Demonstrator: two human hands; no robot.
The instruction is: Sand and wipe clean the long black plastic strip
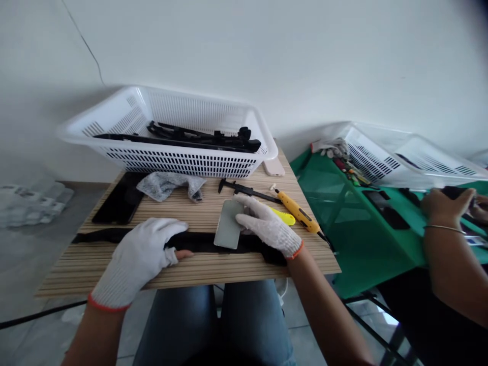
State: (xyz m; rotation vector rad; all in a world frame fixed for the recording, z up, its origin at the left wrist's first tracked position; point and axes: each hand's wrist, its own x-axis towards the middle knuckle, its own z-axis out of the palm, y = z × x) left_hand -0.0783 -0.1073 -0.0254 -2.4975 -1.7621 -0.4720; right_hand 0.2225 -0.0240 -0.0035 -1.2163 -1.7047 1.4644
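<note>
A long black trim strip (202, 242) lies across the wooden-topped table in front of me. My left hand (143, 249), in a white knit glove with the thumb tip bare, grips the strip left of its middle. In my gloved right hand (267, 223) is a flat, grey-green rectangular plate (229, 223), tilted over the strip; its exact kind is unclear. Just beyond that hand lie a yellow-handled cutter (284, 216), black calipers (247, 190) and a yellow corded power tool (297, 211). The hand covers part of the cutter and the strip's right portion.
A white plastic basket (190, 163) with black trim parts (202, 137) stands at the back. A grey cloth (168, 185), a black tablet-like panel (120, 198) and a pale phone-like object (273, 166) lie near it. Rightward, a co-worker's hands (444, 206) work at a green-covered table (381, 259).
</note>
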